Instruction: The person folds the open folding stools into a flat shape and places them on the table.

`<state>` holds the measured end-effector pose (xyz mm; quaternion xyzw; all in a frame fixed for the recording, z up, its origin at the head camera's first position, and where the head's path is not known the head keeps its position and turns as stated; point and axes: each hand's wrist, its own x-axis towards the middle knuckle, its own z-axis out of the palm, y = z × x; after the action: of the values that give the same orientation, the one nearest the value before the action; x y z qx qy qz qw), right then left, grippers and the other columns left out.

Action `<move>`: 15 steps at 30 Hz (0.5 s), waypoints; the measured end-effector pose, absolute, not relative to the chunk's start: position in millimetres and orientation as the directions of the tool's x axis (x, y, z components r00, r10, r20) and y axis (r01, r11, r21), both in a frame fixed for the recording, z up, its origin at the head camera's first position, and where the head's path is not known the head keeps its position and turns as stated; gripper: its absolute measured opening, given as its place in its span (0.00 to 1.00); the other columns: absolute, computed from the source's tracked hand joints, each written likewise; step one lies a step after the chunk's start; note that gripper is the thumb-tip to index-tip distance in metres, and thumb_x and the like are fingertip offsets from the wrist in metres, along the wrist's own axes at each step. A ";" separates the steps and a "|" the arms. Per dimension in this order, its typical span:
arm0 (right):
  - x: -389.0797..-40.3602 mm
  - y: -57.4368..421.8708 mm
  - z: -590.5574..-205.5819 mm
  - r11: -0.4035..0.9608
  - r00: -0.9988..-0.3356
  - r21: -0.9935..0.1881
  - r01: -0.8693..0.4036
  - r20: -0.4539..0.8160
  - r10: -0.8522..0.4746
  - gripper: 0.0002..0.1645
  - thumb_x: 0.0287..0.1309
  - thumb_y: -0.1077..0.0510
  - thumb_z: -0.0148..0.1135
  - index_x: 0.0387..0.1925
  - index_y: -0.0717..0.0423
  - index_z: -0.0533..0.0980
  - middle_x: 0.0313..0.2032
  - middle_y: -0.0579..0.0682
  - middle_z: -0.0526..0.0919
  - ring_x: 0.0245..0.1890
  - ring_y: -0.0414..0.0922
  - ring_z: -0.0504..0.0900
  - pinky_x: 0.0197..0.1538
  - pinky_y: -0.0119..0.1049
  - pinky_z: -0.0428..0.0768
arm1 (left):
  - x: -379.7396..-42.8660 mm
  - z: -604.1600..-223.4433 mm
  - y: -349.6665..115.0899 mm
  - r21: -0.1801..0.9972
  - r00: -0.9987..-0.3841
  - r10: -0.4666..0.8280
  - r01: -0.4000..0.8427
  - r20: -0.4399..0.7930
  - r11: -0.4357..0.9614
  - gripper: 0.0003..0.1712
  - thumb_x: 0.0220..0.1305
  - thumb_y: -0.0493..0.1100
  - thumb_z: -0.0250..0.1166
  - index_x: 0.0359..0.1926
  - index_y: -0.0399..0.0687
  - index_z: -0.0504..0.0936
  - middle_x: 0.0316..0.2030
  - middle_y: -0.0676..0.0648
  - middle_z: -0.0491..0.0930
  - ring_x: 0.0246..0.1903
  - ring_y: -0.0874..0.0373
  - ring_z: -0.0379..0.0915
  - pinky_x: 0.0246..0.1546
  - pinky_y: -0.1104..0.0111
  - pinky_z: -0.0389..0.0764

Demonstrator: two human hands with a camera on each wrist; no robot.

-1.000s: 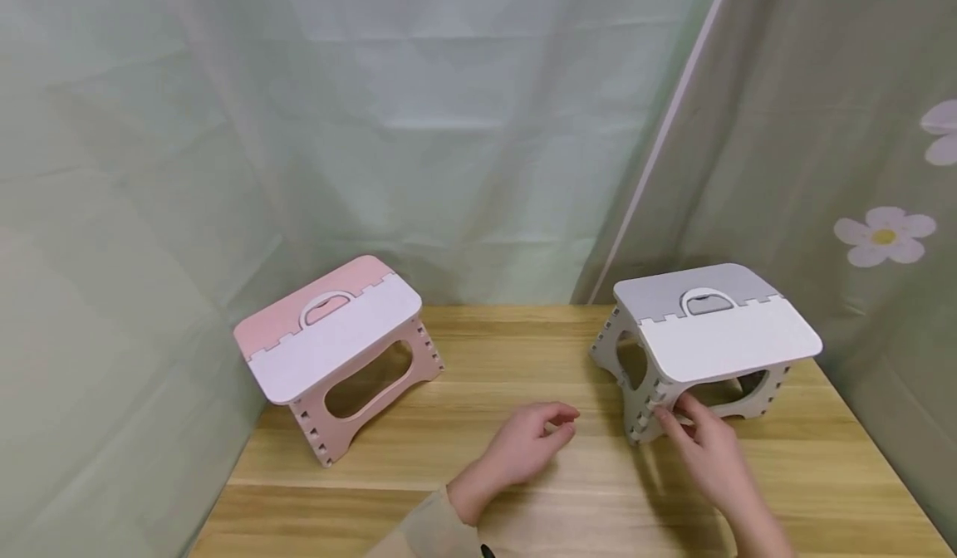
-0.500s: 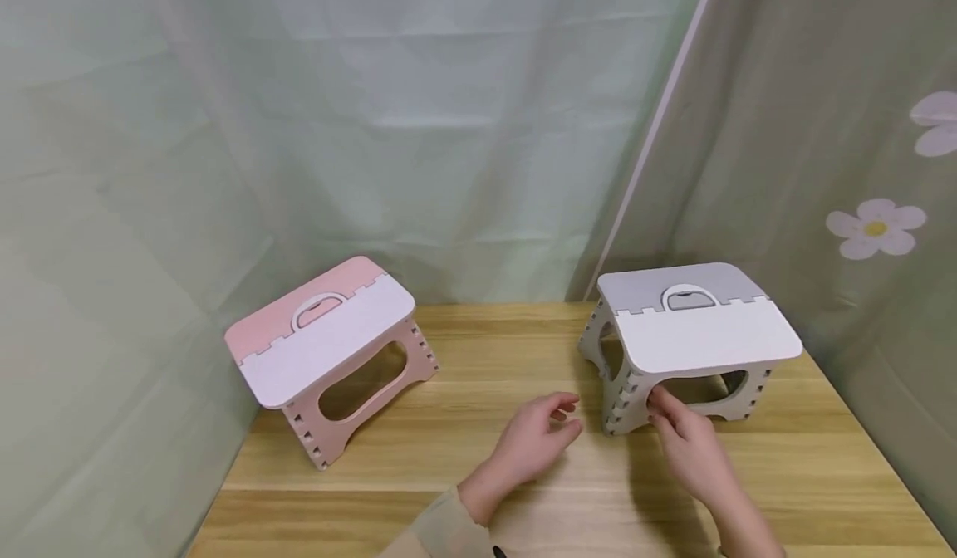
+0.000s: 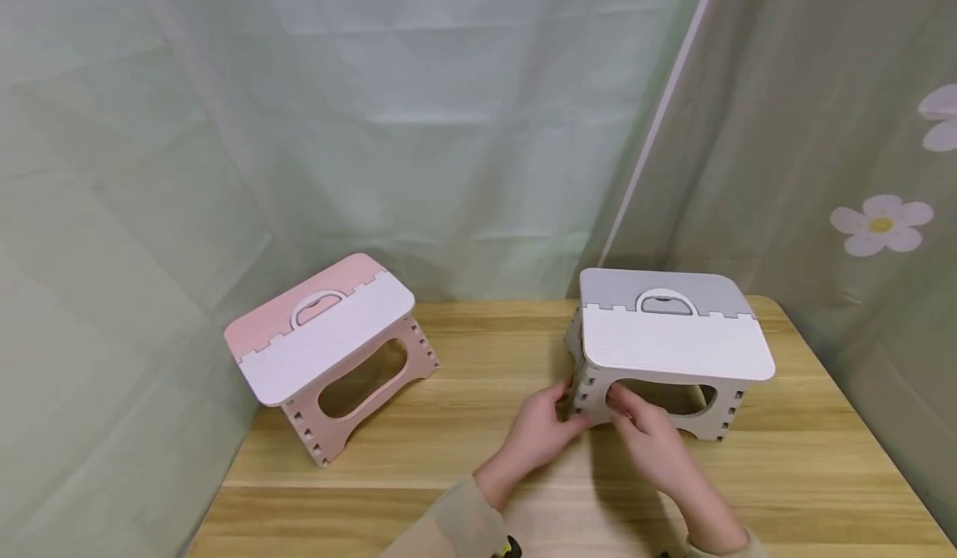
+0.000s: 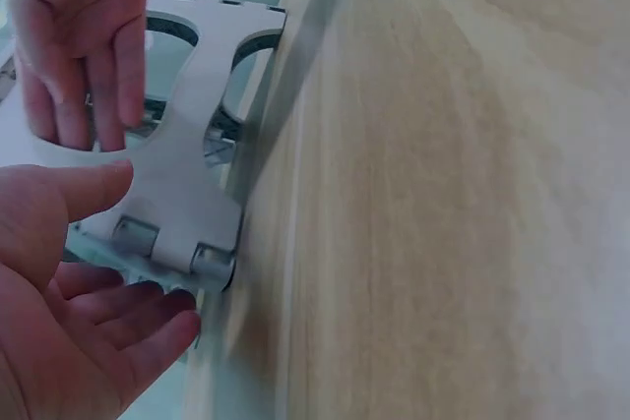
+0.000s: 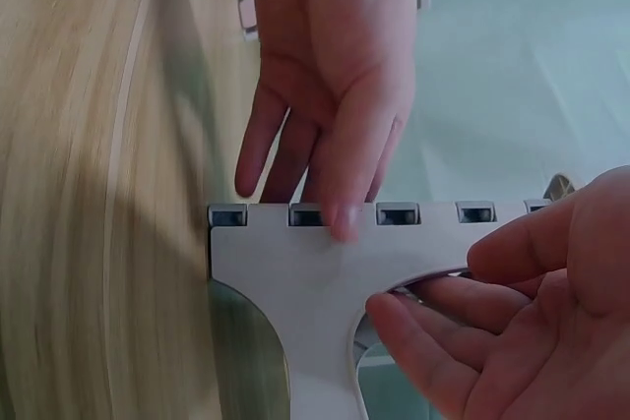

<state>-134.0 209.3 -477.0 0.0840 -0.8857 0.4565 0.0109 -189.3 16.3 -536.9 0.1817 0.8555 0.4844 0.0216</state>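
Note:
A grey-and-white folding step stool (image 3: 673,346) stands unfolded on the table at right, its arched carry handle (image 3: 667,299) lying against the top. My right hand (image 3: 658,446) reaches its fingers into the oval opening of the front panel and grips the panel's edge, thumb outside. At the front left corner is my left hand (image 3: 542,429), its thumb against the front panel and its fingers round the side. In the left wrist view, that left hand (image 4: 69,331) curves about the hinged corner; the right wrist view shows its thumb overlapping the panel (image 5: 295,253).
A pink-and-white folding stool (image 3: 329,338) stands unfolded at the left of the wooden table (image 3: 478,342). Pale green curtains (image 3: 449,126) hang behind and at the sides, with white flowers (image 3: 882,225) on the right one.
The grey-and-white stool has slid left and turned to face more squarely forward, with my right hand holding it. My left hand has moved right and reached its corner.

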 end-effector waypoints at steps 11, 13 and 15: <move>-132.1 210.8 -483.5 0.574 -0.989 -0.807 -0.138 0.085 -0.119 0.25 0.78 0.66 0.53 0.71 0.72 0.71 0.68 0.65 0.78 0.69 0.61 0.76 0.69 0.61 0.72 | -193.6 -540.0 22.8 0.779 -0.948 0.273 0.292 0.161 0.555 0.32 0.63 0.52 0.81 0.63 0.42 0.86 0.53 0.45 0.89 0.51 0.59 0.84 0.51 0.63 0.85; -131.5 213.5 -485.0 0.585 -0.989 -0.798 -0.147 0.100 -0.113 0.24 0.78 0.66 0.53 0.70 0.70 0.74 0.68 0.64 0.79 0.69 0.61 0.76 0.68 0.61 0.73 | -193.9 -539.8 23.8 0.764 -0.949 0.270 0.295 0.164 0.574 0.30 0.62 0.55 0.81 0.60 0.45 0.88 0.49 0.47 0.90 0.46 0.61 0.85 0.47 0.64 0.85; -130.7 216.6 -485.9 0.599 -0.987 -0.785 -0.159 0.122 -0.101 0.23 0.78 0.66 0.54 0.68 0.69 0.76 0.67 0.63 0.80 0.68 0.60 0.77 0.67 0.61 0.74 | -194.3 -540.1 24.7 0.756 -0.951 0.263 0.292 0.163 0.586 0.29 0.60 0.56 0.82 0.56 0.46 0.89 0.46 0.47 0.91 0.43 0.62 0.84 0.43 0.65 0.84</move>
<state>-130.7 216.6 -485.9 0.0727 -0.8936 0.4417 0.0325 -194.3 24.7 -540.1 0.1556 0.8904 0.4274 -0.0170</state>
